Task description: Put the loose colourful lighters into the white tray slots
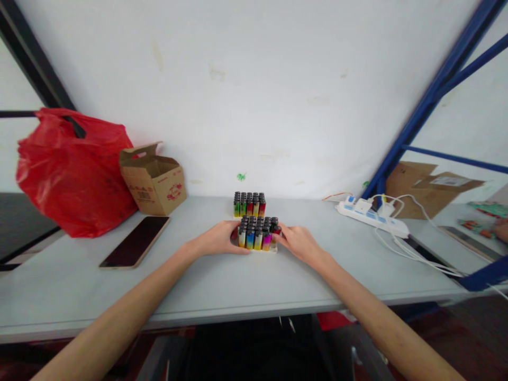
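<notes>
A nearer block of colourful lighters (258, 239) with black tops stands upright in rows on a pale, low tray (273, 250). My left hand (220, 237) is curled around the block's left side, its thumb along the front lower edge and its other fingers behind. At the front right corner my right hand (300, 241) pinches a red lighter (277, 230), which looks slightly tilted; its lower part is hard to make out. Just behind stands a second block of upright lighters (249, 205), touched by neither hand.
On the left are a smartphone (135, 242), an open cardboard box (156, 182) and a full red plastic bag (73, 174). A white power strip (373, 217) with cables lies on the right by a blue metal frame (423, 98). Another person's hand (502, 229) shows at the far right.
</notes>
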`<move>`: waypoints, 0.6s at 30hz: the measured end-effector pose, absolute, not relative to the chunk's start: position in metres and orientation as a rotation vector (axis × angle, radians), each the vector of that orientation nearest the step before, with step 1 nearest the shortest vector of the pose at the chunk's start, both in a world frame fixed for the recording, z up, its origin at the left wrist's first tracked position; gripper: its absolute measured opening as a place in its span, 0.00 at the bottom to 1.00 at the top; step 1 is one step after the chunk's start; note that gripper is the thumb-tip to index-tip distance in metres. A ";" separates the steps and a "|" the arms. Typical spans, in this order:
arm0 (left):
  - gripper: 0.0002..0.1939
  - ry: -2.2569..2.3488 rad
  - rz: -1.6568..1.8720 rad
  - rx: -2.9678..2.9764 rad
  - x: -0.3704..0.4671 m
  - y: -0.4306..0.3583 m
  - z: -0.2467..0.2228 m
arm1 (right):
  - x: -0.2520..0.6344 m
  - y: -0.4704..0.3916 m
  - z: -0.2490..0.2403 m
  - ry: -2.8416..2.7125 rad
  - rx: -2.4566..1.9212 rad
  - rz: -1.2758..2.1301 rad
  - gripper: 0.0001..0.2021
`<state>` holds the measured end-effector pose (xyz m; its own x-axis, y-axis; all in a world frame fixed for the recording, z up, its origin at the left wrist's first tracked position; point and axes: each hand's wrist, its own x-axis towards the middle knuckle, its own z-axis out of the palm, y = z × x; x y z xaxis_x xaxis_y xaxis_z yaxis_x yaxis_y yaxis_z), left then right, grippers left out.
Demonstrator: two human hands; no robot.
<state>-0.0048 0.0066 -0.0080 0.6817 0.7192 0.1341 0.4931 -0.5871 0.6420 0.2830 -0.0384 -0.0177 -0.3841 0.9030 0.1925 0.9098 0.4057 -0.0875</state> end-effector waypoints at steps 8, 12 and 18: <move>0.29 0.938 0.529 2.364 -0.003 0.001 -0.001 | 0.285 -0.044 -0.015 -2.514 -1.516 0.008 0.25; 0.27 1.010 0.495 2.423 -0.004 0.001 0.004 | 0.284 -0.045 -0.015 -2.489 -1.477 0.018 0.23; 0.27 1.390 0.461 2.474 -0.015 0.010 0.001 | 0.286 -0.041 -0.021 -2.434 -1.398 0.097 0.23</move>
